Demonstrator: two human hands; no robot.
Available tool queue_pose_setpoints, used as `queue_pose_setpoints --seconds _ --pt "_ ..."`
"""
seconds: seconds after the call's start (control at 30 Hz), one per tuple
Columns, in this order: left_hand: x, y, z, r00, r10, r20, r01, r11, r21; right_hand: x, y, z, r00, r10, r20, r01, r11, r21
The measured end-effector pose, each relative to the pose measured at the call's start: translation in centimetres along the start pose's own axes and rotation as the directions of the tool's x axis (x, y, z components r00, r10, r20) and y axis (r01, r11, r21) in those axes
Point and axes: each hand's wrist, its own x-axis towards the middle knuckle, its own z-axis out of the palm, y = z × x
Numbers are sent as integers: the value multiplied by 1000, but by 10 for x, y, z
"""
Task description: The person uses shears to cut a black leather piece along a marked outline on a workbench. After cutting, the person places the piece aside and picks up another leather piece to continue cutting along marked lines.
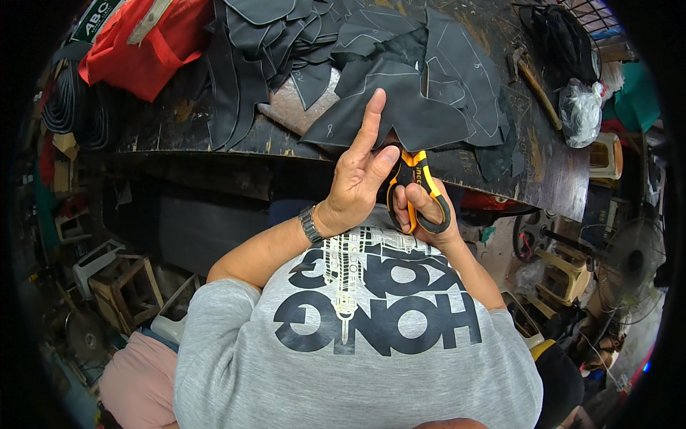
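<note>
My right hand grips a pair of scissors with orange-and-black handles, thumb and fingers through the loops. The scissor blades are hidden under the front edge of a dark grey leather sheet marked with pale outlines. My left hand is just left of the scissors, open, with its index finger stretched up over the sheet and its thumb held apart. Its other fingers are mostly hidden, and I cannot tell whether the hand touches the leather. A metal-banded watch circles my left wrist.
Cut leather pieces pile up at the back of the dark table. A red bag lies far left; a hammer and a clear plastic bag are on the right. Stools and a fan stand around me.
</note>
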Motion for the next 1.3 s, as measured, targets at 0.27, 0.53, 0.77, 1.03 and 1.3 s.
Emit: queue_pose_setpoints --seconds 0.27,0.53,0.77,1.03,1.3 --pt "-1 -4 3 997 26 -74 -26 1000 -5 -1 -4 5 996 29 -84 -40 990 -132" --pt "35 9 -37 899 12 -438 -39 998 -54 -9 -15 -15 995 86 41 -79 988 -133" --pt "46 15 -53 979 98 -176 -45 959 281 -17 -27 -21 987 132 94 -77 892 -445" --pt "39 4 -47 985 88 -149 -45 961 272 -17 -23 -12 989 148 -22 -139 856 -498" --pt "36 3 -49 984 117 -131 -78 958 276 -15 -14 -17 988 126 88 -77 899 -430"
